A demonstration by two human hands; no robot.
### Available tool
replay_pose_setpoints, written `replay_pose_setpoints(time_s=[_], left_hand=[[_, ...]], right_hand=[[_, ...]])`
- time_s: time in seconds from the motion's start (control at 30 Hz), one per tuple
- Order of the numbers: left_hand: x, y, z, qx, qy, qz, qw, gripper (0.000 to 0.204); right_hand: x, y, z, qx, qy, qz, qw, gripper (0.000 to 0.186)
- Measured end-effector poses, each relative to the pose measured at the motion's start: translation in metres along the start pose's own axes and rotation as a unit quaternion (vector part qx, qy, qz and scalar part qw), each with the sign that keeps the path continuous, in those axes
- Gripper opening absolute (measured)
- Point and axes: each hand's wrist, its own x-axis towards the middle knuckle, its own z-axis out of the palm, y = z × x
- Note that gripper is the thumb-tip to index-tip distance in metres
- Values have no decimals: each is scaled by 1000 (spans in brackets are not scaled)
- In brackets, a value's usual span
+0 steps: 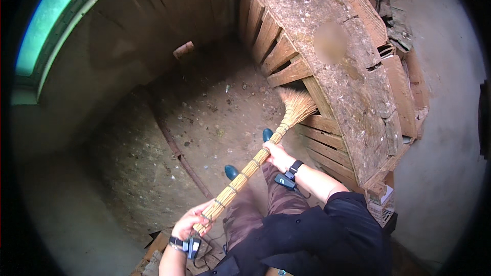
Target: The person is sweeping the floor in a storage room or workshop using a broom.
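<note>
A long straw broom, bound at intervals along its handle, slants across in front of my body. Around the handle's near end my left hand is closed. My right hand grips the broom farther up, below where the straw fans out. The flared bristles are at the slatted side of a wooden crate-like structure, and I cannot tell whether they touch it. Both wrists carry dark bands with small devices.
Dirt and small bits of debris lie on the floor, with a narrow strip running across it. The structure's dirty top holds folded cardboard at the right. A small block is by the far wall. My dark shoes stand below the broom.
</note>
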Motion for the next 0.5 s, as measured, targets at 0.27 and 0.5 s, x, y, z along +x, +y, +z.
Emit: replay_pose_setpoints(time_s=[0.27,0.5], left_hand=[[157,121,-39,105,10,-58,993,75],[243,171,-60,396,61,7,916,69]], right_hand=[[114,-36,-42,120,45,-1,992,10],[186,-81,-53,243,-63,-43,967,5]])
